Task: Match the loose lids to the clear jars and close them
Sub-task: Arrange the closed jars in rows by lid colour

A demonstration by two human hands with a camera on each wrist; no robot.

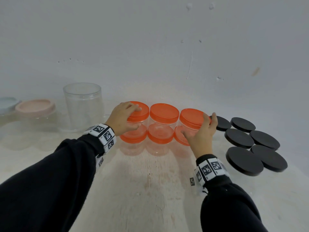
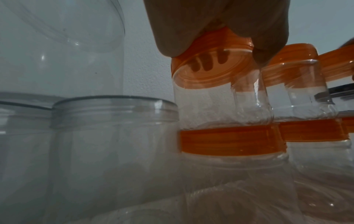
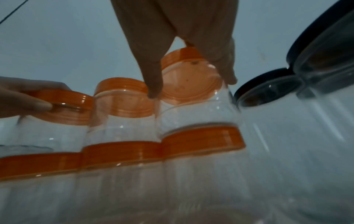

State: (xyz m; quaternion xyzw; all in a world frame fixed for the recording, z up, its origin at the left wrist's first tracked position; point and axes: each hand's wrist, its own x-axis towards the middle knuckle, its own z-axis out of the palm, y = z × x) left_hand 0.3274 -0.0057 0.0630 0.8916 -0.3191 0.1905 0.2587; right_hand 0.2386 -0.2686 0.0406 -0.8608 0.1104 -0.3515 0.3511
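Six clear jars with orange lids stand as two stacked rows of three. My left hand (image 1: 133,118) grips the orange lid (image 1: 143,108) of the top-left jar, fingers on top and thumb at the front; the left wrist view shows that hand (image 2: 220,37) over the lid (image 2: 210,68). My right hand (image 1: 199,124) holds the top-right jar (image 1: 190,126), thumb on its front wall and fingers round the right side of its lid (image 1: 192,117). In the right wrist view this hand (image 3: 191,86) pinches that jar (image 3: 195,115), which tilts slightly.
Several black-lidded jars (image 1: 239,138) crowd the right. A tall open clear jar (image 1: 82,106) stands back left, beside a pink-lidded jar (image 1: 35,107) and a pale blue lid (image 1: 7,104). Several open clear jars (image 2: 114,136) stand left of the stack. The wall is close behind.
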